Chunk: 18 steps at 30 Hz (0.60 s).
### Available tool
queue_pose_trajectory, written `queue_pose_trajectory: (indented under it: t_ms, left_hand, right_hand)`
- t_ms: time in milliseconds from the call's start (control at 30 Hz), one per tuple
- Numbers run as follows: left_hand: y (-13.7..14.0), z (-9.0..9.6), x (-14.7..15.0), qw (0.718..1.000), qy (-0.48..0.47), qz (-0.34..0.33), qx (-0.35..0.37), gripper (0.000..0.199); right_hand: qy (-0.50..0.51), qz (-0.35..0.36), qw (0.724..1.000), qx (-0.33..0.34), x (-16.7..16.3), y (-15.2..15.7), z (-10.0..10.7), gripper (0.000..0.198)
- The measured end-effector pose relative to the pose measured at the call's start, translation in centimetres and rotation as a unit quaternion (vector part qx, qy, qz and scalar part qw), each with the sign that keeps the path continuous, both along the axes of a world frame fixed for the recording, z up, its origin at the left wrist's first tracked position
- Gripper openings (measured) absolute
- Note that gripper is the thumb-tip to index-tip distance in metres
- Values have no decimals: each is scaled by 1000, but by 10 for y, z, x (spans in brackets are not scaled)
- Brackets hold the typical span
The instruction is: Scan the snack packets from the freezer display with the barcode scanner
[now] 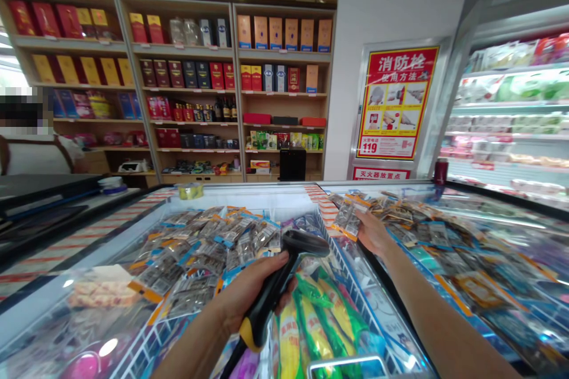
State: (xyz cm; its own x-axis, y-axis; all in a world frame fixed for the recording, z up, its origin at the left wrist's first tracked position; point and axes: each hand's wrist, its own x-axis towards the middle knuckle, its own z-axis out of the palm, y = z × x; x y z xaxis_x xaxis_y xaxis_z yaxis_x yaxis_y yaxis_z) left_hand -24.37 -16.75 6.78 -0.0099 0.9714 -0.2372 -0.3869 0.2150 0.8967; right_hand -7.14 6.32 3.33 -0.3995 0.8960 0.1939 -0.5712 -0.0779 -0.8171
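My left hand (249,287) is closed round the handle of a black barcode scanner (269,291) with yellow at its base. The scanner's head points to the right, over the freezer. At the far side of the freezer, my right hand (372,233) is closed on a small clear-and-orange snack packet (347,216). Similar packets (418,219) lie in a heap to its right. Another heap of packets (208,248) spreads out left of the scanner. Below the scanner, yellow-and-green packs (311,319) fill a white wire basket (351,272).
Behind the freezer, shelves (191,54) hold boxes and bottles. A red-and-yellow notice (397,103) hangs on the wall, and a lit display fridge (511,112) stands at right. A person (35,153) is at the far left. A roll of tape (191,191) sits on the freezer's far edge.
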Motion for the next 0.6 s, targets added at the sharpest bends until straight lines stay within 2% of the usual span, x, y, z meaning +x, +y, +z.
queue_pose_trajectory:
  t_ms: [600]
  left_hand:
    - [-13,13,2,999,-18,-21,34,35]
  right_hand:
    - [8,12,1000,15,2,5,-5,34]
